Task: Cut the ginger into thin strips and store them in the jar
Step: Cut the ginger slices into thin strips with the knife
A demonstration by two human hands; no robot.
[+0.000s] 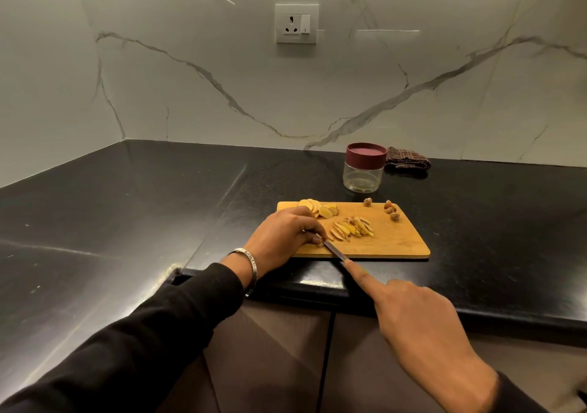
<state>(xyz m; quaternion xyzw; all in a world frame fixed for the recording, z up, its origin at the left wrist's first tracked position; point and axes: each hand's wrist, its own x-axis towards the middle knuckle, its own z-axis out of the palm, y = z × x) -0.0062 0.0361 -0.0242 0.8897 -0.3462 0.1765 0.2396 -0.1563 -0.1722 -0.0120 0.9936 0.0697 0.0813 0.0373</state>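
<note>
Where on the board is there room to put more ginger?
The board is bare at its right end, between the strips and the scraps, and along the near right edge. The left is crowded: slices, left hand, knife.

Warm, dim indoor light falls from above; the black bench beyond my grip throws back streaky glare, brightest to its left. The wall ahead is evenly lit. Wide-angle bending curves the edges; my near sleeve looks soft and stretched.
</note>
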